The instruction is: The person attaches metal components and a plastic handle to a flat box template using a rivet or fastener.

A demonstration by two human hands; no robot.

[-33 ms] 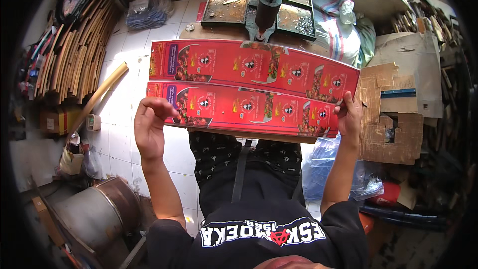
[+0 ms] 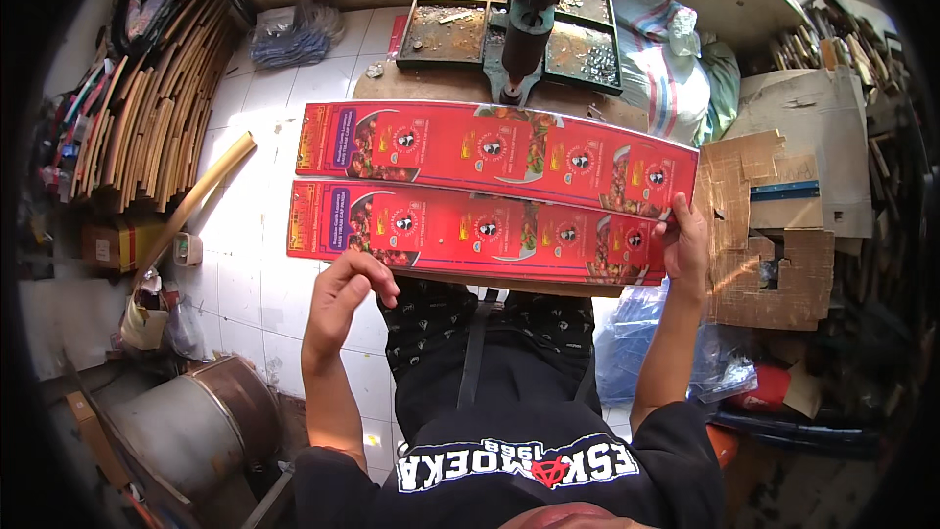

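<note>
A long red printed cardboard sheet [image 2: 490, 191], with two rows of picture panels, lies flat across my lap above my dark trousers [image 2: 460, 333]. My right hand [image 2: 687, 240] grips its right end, thumb on top. My left hand [image 2: 341, 302] sits just below the sheet's near edge, left of the middle. Its fingers are curled and the fingertips reach the edge. Whether it grips the sheet is unclear. A brown board edge [image 2: 509, 286] shows under the sheet's near side.
A hand press [image 2: 524, 24] stands beyond the sheet among dark trays of small metal parts [image 2: 446, 29]. Wooden strips [image 2: 147, 108] lean at the left, with a cardboard tube [image 2: 196, 198] nearby. Cut brown cardboard [image 2: 774, 235] lies at the right and a metal drum [image 2: 186, 431] at the lower left.
My left hand has left the sheet's left end and moved right and toward me, to the near edge. The sheet and my right hand stay put.
</note>
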